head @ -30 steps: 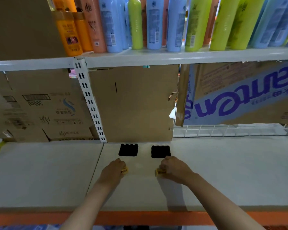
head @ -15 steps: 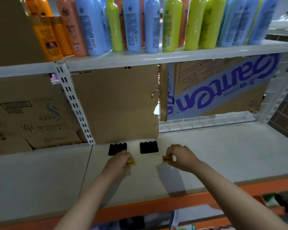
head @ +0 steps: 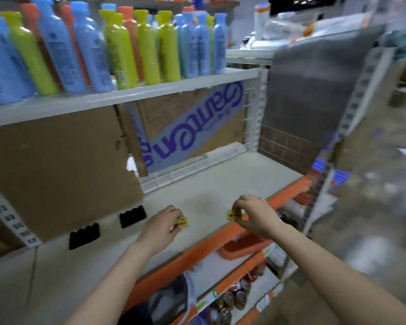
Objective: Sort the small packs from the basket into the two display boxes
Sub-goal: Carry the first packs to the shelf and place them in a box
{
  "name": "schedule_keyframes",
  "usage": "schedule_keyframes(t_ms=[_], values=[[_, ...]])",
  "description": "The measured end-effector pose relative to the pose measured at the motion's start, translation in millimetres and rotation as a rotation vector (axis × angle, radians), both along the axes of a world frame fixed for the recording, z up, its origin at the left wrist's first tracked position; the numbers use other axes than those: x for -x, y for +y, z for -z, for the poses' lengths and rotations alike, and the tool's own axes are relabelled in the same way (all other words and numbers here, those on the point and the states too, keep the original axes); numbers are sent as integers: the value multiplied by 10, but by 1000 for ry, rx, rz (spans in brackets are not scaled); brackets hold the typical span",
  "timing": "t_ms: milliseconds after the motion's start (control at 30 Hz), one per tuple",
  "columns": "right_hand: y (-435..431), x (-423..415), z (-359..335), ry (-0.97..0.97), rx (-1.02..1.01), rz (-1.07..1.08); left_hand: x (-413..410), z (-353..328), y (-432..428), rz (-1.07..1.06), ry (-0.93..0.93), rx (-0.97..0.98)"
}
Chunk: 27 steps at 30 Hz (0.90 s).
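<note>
1. Orange edging (head: 287, 195) runs along the front of the grey shelf (head: 220, 184). Below it, nearest the camera, a lower level holds a row of dark cans (head: 230, 299), which are too blurred to read.
2. Just under that edge, beneath the right wrist, an orange plastic rim juts out. It appears to be the basket (head: 242, 248), and its contents cannot be made out.
3. Two bare forearms reach up from the bottom of the view and over the shelf.
4. The left hand (head: 161, 227) has its fingers curled, pinching a small yellow pack (head: 181, 224) with dark print. The pack sticks out to the right of the fingers.
5. The right hand (head: 256, 215) is near the shelf's front edge. Its fingertips are closed on a second yellow pack (head: 233, 214), which pokes out to the left. The two packs face each other with a stretch of shelf between them.
6. Whether either pack touches the shelf cannot be told.
7. Further back and to the left of the left hand, two black display boxes stand apart from each other, the nearer box (head: 84, 235) and the farther box (head: 133, 216). Both sit against the plain cardboard panel (head: 56, 172) at the rear.
8. Right of that panel leans a cardboard sheet with purple lettering (head: 192, 127).
9. Above, the upper shelf (head: 127, 95) carries blue, green and orange bottles (head: 150, 48) standing upright in rows.
</note>
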State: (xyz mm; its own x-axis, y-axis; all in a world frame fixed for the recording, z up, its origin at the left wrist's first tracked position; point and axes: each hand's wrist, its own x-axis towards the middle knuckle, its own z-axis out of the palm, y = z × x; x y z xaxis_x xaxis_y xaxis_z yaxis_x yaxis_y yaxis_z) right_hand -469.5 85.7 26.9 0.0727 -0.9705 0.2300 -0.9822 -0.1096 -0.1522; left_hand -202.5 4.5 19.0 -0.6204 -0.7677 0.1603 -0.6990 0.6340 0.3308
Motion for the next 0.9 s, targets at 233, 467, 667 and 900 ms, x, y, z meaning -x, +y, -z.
schedule_keyframes(t_ms=[233,467,667,900], values=[[1089,918,67,-4,39,287,1228,-30,437,284,54,56],[2197,1760,133,15,-18,562,2412,-19,1042,551,11,96],[2949,2564,194,-27,-49,712,3517,5,1485,700,-27,87],[3518,3732,244,-47,-56,774,4975,70,1935,762,-49,102]])
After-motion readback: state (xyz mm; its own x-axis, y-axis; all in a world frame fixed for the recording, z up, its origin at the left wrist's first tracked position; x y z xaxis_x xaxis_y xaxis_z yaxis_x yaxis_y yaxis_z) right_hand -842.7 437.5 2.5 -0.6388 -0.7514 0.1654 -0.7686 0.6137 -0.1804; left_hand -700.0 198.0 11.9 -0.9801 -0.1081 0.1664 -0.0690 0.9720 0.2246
